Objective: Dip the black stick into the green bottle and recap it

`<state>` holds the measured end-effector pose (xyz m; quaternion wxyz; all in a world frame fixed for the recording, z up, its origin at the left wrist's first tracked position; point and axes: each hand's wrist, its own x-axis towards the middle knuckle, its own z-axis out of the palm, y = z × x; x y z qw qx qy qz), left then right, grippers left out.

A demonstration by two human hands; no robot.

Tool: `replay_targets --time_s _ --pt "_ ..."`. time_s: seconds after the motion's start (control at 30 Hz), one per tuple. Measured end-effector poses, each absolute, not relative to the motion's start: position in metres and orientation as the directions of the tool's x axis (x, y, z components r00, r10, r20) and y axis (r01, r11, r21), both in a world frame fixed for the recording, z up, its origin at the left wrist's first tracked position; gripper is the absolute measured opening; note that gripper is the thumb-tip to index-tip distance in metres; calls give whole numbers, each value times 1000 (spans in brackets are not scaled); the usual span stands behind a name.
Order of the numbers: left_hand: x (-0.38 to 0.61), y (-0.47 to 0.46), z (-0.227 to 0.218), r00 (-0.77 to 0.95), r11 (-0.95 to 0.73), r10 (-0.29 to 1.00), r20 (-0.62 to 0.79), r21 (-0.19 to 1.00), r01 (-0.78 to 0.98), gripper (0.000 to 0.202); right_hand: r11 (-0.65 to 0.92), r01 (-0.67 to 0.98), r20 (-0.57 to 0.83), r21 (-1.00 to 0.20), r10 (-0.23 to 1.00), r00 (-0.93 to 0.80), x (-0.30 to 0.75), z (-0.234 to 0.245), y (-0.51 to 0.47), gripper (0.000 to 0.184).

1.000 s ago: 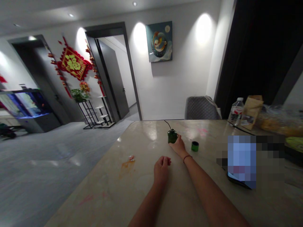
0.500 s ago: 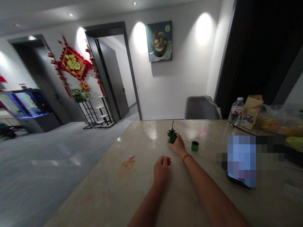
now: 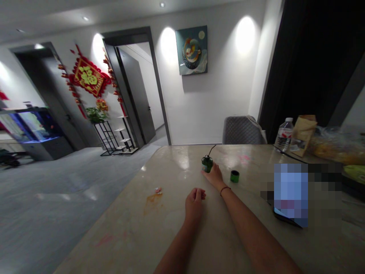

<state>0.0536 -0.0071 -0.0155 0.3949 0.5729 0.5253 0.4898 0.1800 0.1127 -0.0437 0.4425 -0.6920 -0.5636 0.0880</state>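
My right hand (image 3: 213, 176) rests on the pale marble tabletop (image 3: 176, 224), its fingers against the base of a small dark green bottle (image 3: 207, 164). A thin black wire or spout rises from the bottle's top and bends to the right. A short green cylinder with a dark top (image 3: 234, 176) stands a little to the right of that hand, apart from it. My left hand (image 3: 194, 203) lies nearer me on the table, its fingers curled closed on nothing. The fingertips of my right hand are partly hidden behind the bottle.
A crumpled scrap (image 3: 157, 191) and an orange stain (image 3: 152, 198) lie on the table left of my hands. A blurred phone (image 3: 288, 215) lies at right. A water bottle (image 3: 284, 135), paper bag (image 3: 303, 135) and plastic bag (image 3: 333, 146) stand beyond it. A grey chair (image 3: 242, 131) stands behind the table.
The thin black wire has swung from leaning left to leaning right, while the green bottle has stayed in nearly the same spot. My left hand has not visibly moved.
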Motion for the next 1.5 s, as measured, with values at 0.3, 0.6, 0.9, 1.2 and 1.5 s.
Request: replay_targets --time_s 0.3,0.6,0.9,1.2,1.5 --pt "53 -7 -17 -37 -145 987 157 963 229 32 -1 680 323 -734 879 351 181 -43 112 62" --pt "53 -6 -18 -36 -156 985 170 955 251 31 53 741 393 -670 872 293 184 -42 111 57" --pt "53 -6 -18 -34 -158 985 171 957 242 31 82 713 390 -696 878 279 183 -42 108 55" --pt "54 -7 -16 -42 -149 985 164 956 253 32 32 722 335 -691 900 281 184 -40 111 60" --pt "52 -4 -19 -22 -165 984 177 952 258 31 67 566 194 -821 967 166 198 -38 90 92"
